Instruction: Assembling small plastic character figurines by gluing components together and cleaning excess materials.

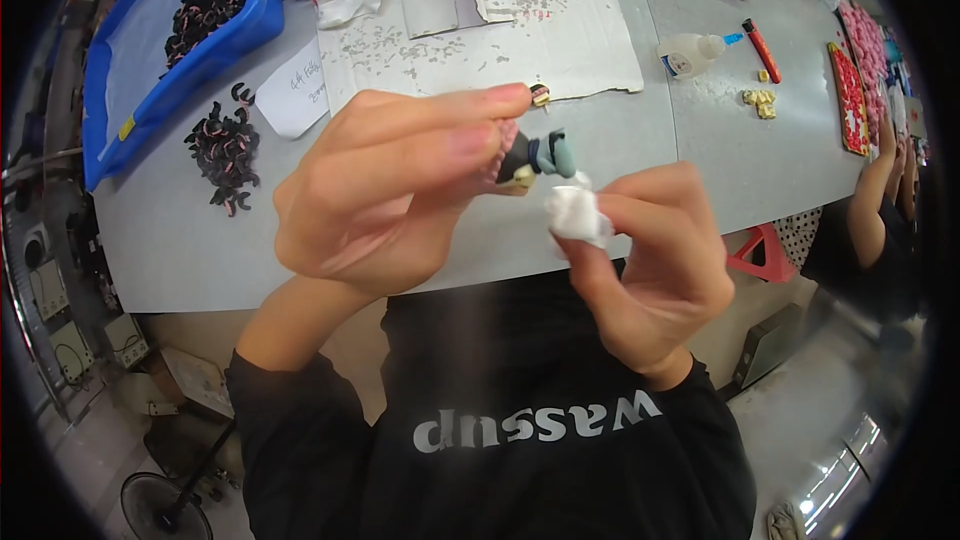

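Note:
Between the thumb and fingers of my left hand [390, 185] is a small figurine [533, 154] with pink, black and grey-green parts. It is held lengthwise, its grey-green end pointing right; the fingers hide part of it. My right hand [655, 250] pinches a crumpled white tissue [577, 215] just below and right of that end. Whether the tissue touches the figurine I cannot tell. Beyond my left fingertips, a small dark and cream piece [540, 95] lies at the edge of a white cardboard sheet [590, 60] strewn with tiny grey bits.
At the left stand a blue tray [112, 130] of black curved pieces and a loose pile [224, 150] of them. A glue bottle [692, 55], a red marker [762, 50] and small yellowish pieces [760, 103] lie right. A co-worker's arm [868, 205] shows far right, near a pink stool [765, 255].

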A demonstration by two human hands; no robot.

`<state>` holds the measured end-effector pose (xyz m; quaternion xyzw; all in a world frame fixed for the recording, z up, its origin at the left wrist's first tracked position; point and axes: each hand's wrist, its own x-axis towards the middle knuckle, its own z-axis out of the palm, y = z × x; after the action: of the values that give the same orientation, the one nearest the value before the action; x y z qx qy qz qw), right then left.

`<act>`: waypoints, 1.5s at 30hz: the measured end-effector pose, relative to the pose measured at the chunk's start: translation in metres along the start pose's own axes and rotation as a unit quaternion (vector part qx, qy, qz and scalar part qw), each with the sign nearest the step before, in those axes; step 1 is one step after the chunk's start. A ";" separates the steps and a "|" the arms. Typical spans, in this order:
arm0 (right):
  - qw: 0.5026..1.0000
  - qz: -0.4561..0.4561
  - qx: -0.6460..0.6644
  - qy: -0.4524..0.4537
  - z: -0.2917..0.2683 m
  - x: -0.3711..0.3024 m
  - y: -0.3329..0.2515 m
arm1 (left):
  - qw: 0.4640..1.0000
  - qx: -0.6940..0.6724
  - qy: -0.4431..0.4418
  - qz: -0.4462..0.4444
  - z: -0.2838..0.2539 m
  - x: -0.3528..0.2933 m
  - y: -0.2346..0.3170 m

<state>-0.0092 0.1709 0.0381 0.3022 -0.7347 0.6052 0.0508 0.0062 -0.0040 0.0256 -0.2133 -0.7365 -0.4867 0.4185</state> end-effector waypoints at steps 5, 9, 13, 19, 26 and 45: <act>0.998 -0.065 -0.014 0.003 -0.007 0.010 -0.007 | 0.999 -0.046 0.002 -0.027 0.000 0.000 0.000; 0.997 -0.076 -0.010 -0.004 -0.003 0.012 -0.007 | 0.999 -0.040 0.010 -0.024 0.003 -0.001 -0.001; 0.997 -0.072 -0.001 0.003 -0.002 0.012 -0.008 | 0.997 -0.053 0.007 -0.053 0.003 0.001 0.003; 0.995 -0.093 -0.017 0.037 -0.004 0.010 0.004 | 0.992 -0.062 -0.075 -0.075 -0.005 -0.003 0.001; 0.997 -0.020 0.047 0.050 0.001 0.009 0.009 | 0.886 -0.291 0.049 -0.358 0.003 -0.004 -0.006; 0.995 0.011 0.099 0.030 0.017 0.018 0.015 | 0.740 -0.420 0.107 -0.514 0.003 -0.004 -0.015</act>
<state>-0.0267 0.1498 0.0290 0.2791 -0.6725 0.6846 0.0359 -0.0034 -0.0073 0.0137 0.0968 -0.4053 -0.9078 0.0487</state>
